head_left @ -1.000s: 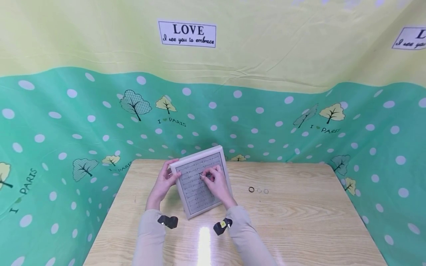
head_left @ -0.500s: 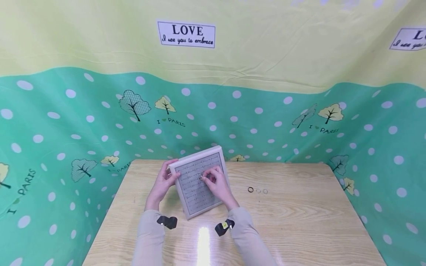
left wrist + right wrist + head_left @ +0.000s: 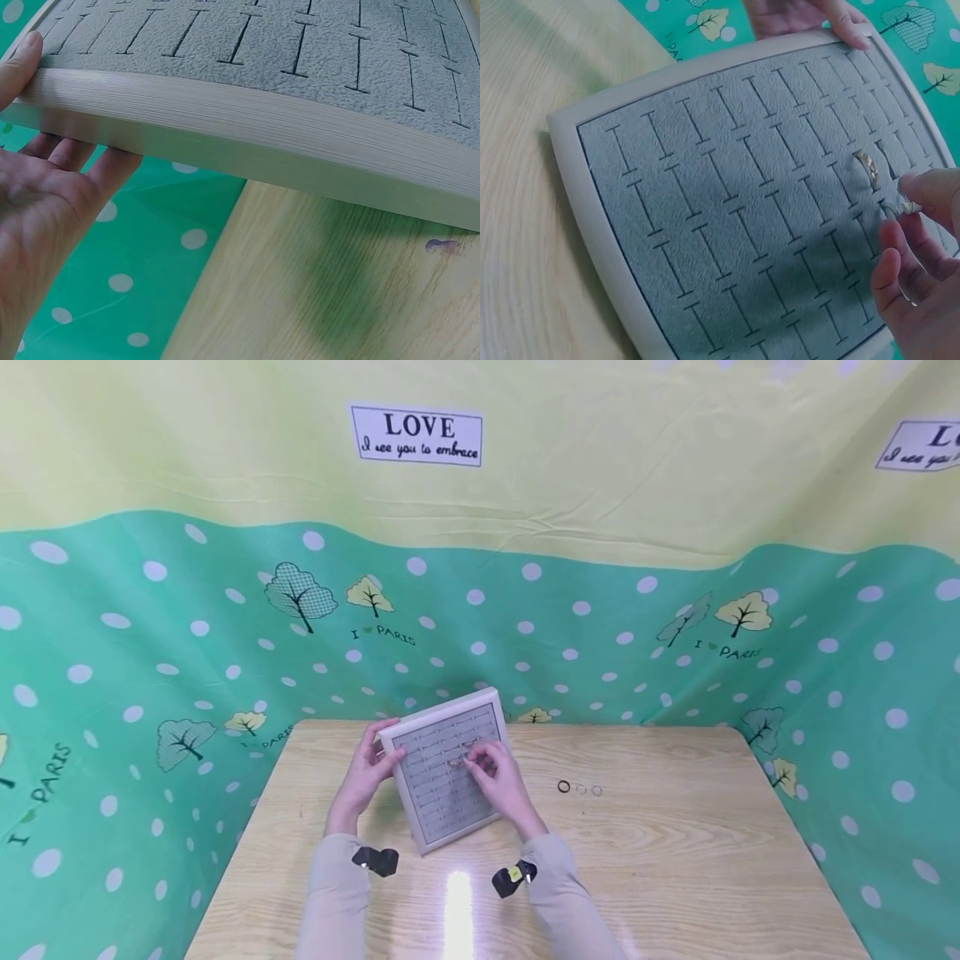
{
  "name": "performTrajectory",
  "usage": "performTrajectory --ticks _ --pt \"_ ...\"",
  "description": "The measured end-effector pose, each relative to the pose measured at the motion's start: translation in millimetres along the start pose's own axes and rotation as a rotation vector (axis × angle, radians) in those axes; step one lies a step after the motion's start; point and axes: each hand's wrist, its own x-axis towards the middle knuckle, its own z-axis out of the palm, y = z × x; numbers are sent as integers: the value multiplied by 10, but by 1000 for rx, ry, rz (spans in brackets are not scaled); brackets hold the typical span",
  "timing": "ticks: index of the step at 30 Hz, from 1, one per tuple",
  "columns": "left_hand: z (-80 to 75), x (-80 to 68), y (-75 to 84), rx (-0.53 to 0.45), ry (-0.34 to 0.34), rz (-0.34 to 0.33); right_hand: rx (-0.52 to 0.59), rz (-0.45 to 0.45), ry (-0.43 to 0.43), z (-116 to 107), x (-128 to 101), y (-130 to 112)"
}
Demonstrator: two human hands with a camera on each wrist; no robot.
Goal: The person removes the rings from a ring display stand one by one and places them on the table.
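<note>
Over the worktop's (image 3: 675, 877) near part reach two pale sleeves (image 3: 333, 893), black cameras (image 3: 377, 861) at the wrists. Beyond, left of the worktop's middle, a grey slotted ring display tray (image 3: 604, 225) tilts up toward the far edge. The right hand's (image 3: 498, 777) grip is narrow, pinching a silvery ring (image 3: 906, 207) just beside a gold-toned ring (image 3: 867, 168) in a slot. To the tray's right lie a black ring (image 3: 558, 787) and two pale rings (image 3: 592, 792). The left hand (image 3: 367, 768) grips the tray's far left corner, thumb on the frame. Past the far edge, a curtain (image 3: 420, 672) reads "I PARIS" and "LOVE I see you to embrace".
</note>
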Motion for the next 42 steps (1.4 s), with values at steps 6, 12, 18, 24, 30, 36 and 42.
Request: performTrajectory --ticks 6,12,18,24,30,36,42 --pt "-6 0 -7 -1 -4 0 2 10 14 -48 -61 68" --pt "4 -7 23 12 -12 15 26 20 40 -97 -126 138" --pt "-24 12 -31 15 -17 26 36 38 63 -148 -179 220" --pt "-81 78 -194 3 0 13 50 64 73 -205 -212 277" --pt "-75 79 -224 2 3 39 72 77 70 -325 -278 88" --pt "-2 14 -26 -3 -8 24 44 92 118 -364 -309 354" --pt "17 3 17 10 -4 19 48 104 147 -454 -365 496"
